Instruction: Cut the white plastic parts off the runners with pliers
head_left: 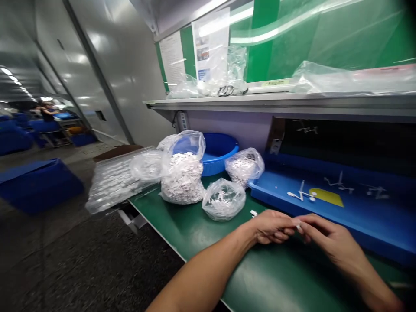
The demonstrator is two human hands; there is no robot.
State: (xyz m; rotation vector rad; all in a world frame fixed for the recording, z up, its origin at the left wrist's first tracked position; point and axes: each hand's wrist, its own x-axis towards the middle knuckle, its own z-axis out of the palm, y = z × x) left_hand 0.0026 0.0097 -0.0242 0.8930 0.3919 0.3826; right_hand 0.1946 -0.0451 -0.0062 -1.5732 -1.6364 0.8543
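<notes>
My left hand (271,227) and my right hand (325,236) meet fingertip to fingertip just above the green bench mat (195,229), in front of the blue tray (357,216). Both hands pinch a small white plastic part (297,225) between them; most of it is hidden by the fingers. Another tiny white piece (254,212) lies on the mat beside my left hand. In the tray lie a white sprue part (302,195), a yellow label (326,197) and more white parts further right.
Clear bags of white parts stand on the mat: a tall one (182,175), a low one (223,199), another (244,167). A blue basin (217,151) sits behind them; wrapped stacks (113,180) overhang the bench's left end. Shelf (279,102) above; blue crates (35,182) on the floor; a person far left.
</notes>
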